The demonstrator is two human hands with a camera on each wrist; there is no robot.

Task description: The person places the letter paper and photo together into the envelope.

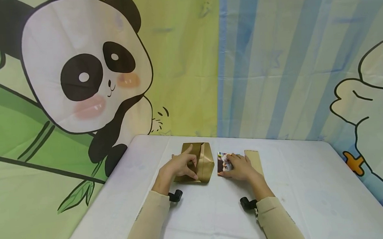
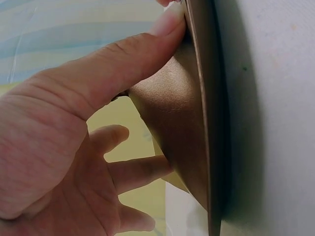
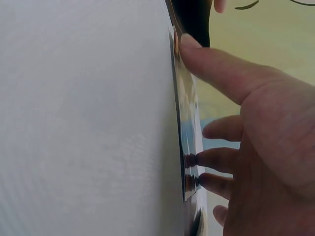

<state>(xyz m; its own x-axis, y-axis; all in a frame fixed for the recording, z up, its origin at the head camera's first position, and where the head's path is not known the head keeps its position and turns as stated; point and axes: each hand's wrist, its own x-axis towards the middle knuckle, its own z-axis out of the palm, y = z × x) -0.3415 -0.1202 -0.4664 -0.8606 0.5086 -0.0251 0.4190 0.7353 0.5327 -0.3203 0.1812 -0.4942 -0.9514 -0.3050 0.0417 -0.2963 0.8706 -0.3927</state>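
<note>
A gold-brown envelope [image 1: 208,162] lies with its flap side up on the white table. Over its left part is my left hand [image 1: 177,166], thumb and fingers spread apart; in the left wrist view the thumb touches the envelope [image 2: 172,110] and one finger reaches its slanted edge. To the right lies a glossy colourful picture card [image 1: 222,164]. My right hand [image 1: 241,169] rests over it, and the right wrist view shows the thumb at one end of the card [image 3: 187,110] and fingertips touching its surface. Whether several cards are stacked, I cannot tell.
A flat tan piece [image 1: 253,161] lies just right of the card, partly behind my right hand. The white table [image 1: 209,219] ends at a printed curtain with a panda [image 1: 88,63] behind it. Black wrist devices sit by both sleeves.
</note>
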